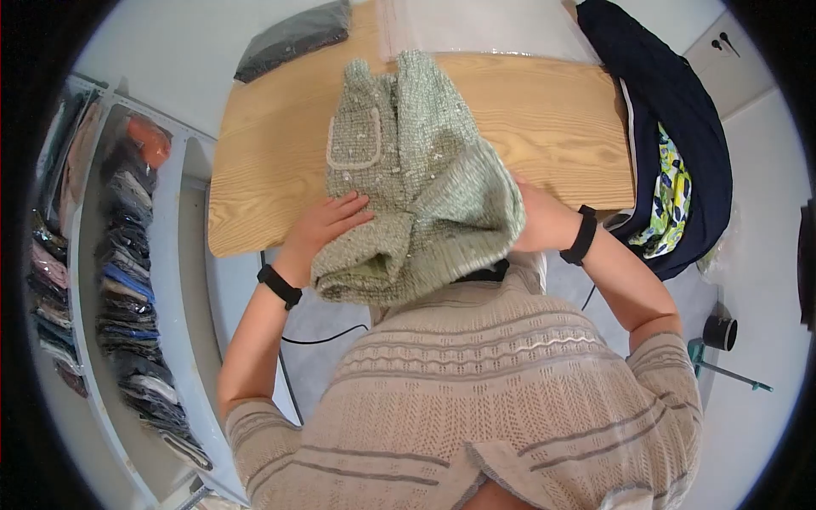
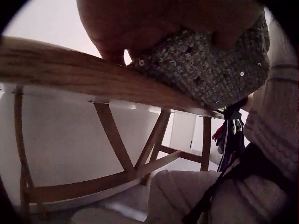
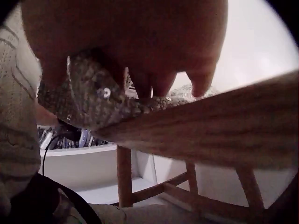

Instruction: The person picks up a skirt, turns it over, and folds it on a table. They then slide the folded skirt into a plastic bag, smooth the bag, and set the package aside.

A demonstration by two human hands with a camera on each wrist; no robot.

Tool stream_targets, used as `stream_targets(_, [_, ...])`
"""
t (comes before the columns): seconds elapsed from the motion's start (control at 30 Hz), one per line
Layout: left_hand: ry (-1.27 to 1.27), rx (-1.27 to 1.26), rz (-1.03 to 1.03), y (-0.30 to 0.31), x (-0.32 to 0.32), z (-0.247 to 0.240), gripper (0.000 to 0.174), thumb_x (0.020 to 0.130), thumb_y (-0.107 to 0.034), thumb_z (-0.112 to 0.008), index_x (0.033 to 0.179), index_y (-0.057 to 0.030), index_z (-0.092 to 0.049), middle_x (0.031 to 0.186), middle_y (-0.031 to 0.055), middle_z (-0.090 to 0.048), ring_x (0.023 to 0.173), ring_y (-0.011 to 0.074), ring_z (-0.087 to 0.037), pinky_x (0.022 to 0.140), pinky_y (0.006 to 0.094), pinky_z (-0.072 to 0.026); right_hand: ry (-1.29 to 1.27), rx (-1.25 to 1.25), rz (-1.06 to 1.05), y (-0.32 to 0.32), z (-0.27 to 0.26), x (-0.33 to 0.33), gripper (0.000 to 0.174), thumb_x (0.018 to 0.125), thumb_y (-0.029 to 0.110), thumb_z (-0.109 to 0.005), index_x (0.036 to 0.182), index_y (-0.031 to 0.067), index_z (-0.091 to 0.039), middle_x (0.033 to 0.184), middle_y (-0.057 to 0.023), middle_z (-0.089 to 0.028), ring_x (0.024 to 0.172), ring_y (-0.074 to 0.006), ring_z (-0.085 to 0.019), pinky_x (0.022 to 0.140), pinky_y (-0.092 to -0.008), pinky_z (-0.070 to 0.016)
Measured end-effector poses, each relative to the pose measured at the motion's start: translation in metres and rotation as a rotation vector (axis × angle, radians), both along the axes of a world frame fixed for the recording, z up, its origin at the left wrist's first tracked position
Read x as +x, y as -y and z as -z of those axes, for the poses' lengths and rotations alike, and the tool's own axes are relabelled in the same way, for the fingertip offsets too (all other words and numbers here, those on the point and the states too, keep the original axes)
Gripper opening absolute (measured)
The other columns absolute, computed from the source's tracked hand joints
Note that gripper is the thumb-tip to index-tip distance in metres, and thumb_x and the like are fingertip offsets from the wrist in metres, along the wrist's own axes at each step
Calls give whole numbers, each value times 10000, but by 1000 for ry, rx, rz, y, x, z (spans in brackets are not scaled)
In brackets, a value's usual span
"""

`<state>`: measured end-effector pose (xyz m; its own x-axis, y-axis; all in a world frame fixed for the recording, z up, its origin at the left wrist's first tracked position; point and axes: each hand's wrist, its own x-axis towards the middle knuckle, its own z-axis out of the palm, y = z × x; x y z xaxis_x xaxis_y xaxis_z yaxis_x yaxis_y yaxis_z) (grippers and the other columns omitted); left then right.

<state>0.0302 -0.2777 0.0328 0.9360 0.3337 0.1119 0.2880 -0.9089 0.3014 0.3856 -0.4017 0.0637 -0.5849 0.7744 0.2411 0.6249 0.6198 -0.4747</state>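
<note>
A pale green tweed jacket (image 1: 425, 153) with small sequins and a cream-trimmed pocket lies across the front of the wooden table (image 1: 272, 127). Part of it is folded over, and its near edge bunches past the table edge toward the person. My left hand (image 1: 327, 228) rests on the jacket's left side, fingers laid straight over the cloth. At the right side is my right hand (image 1: 544, 219), its fingers hidden behind the raised cloth in the head view. From the right wrist, the fingers (image 3: 161, 84) point down onto the sequined fabric (image 3: 100, 86), spread apart.
Clear plastic bags (image 1: 493, 30) lie at the table's back, near a dark bagged garment (image 1: 293, 42). Dark clothing (image 1: 680, 110) with a bright patterned cloth (image 1: 669, 200) hangs at the right. Shelves (image 1: 174, 246) of bagged clothes stand left. Wooden legs (image 2: 112, 135) support the table.
</note>
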Motion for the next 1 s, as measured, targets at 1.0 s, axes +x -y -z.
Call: stream_targets(1.0, [533, -1432, -620, -65, 48, -52, 475, 889, -213, -606, 1283, -10, -434, 1208, 89, -551, 1076, 200, -543, 930, 363, -439, -824, -927, 401, -142, -23, 8, 468, 922, 376, -534, 1195, -4, -540, 1095, -72, -617, 994, -126, -562, 877, -259, -435])
